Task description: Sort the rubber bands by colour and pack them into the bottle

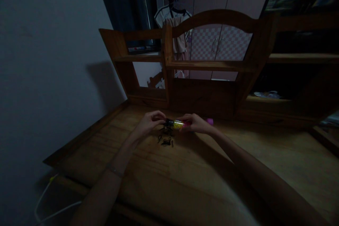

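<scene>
A clear tube (178,124) lies sideways between my two hands just above the desk. It shows black, yellow and pink bands of small contents, and a pink cap (210,121) at its right end. My right hand (194,123) is wrapped around the pink part of the tube. At the black left end, my left hand (150,123) has its thumb and fingers pinched together; what is between them is too dark to make out. Below the tube, several small black bands or loops (166,142) lie loose on the wood.
The wooden desk (148,176) has a shelf unit (212,65) along its back. A pale wall (53,77) borders the left side. A white cable (58,212) hangs at lower left. Books (143,48) and a pale item (268,94) sit on shelves.
</scene>
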`<state>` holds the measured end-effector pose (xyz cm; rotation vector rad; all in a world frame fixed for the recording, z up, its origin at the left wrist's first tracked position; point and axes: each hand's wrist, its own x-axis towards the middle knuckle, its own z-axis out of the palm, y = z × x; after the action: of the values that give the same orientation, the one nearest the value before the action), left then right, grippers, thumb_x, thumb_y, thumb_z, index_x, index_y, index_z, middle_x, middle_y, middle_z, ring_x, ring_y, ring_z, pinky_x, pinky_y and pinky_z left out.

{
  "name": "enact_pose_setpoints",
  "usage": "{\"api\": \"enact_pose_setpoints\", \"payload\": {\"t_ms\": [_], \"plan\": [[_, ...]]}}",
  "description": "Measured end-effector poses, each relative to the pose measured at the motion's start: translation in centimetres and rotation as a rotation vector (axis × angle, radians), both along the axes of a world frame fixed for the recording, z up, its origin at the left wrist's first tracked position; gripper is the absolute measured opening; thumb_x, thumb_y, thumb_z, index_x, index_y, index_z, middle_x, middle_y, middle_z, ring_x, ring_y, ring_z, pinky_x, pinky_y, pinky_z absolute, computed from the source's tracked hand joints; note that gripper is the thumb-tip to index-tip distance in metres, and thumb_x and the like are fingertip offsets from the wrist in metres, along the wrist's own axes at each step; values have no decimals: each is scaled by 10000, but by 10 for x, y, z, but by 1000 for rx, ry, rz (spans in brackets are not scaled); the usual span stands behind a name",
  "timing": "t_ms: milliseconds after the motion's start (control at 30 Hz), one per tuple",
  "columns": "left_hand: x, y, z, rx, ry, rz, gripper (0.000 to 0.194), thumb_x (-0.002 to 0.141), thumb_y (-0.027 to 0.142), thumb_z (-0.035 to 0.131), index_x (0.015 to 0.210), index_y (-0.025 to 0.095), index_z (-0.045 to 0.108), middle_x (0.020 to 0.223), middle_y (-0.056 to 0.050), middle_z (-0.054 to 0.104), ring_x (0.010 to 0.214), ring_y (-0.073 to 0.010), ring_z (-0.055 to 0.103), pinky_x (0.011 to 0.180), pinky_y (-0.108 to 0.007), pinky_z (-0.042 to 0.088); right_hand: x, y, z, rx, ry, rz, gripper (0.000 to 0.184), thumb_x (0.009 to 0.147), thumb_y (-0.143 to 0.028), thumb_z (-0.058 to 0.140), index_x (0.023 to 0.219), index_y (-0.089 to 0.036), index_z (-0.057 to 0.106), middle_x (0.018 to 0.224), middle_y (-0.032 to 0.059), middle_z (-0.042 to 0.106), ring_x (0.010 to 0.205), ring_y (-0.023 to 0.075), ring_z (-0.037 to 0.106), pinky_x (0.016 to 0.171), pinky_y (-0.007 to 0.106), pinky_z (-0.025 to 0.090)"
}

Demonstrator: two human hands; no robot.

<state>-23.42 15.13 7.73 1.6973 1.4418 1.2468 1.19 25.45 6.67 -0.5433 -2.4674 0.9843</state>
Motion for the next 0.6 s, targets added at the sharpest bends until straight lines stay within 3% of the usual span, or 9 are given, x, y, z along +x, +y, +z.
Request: {"api": "enact_pose_setpoints", "payload": {"t_ms": [167,367,467,600], "plan": [[2,3,-4,16,-34,33,269,705,257,741,901,179,574,907,9,639,725,-126,657,651,-225,501,-3,-2,-2,-14,17,26,542,720,-312,798,1241,-233,674,1088,51,686,957,199,631,861,316,466],[2,7,-4,123,143,78,227,703,188,678,917,172,603,843,0,615,816,-153,585,756,-257,463,-6,-5,-4,-23,88,44,542,718,-328,807,1233,-220,677,1112,62,676,982,207,629,876,326,462],[0,10,-7,143,162,151,299,675,189,708,959,177,616,965,-25,599,914,-180,558,826,-288,449,-6,-7,-3,-18,93,42,541,717,-312,809,1234,-225,676,1125,63,671,990,209,627,896,335,456],[-1,10,-14,78,146,134,576,665,252,760,1204,211,563,1243,-76,527,1076,-220,547,913,-336,456,-5,-10,-1,31,88,75,539,726,-299,807,1243,-224,673,1111,64,658,984,207,621,898,327,451]]}}
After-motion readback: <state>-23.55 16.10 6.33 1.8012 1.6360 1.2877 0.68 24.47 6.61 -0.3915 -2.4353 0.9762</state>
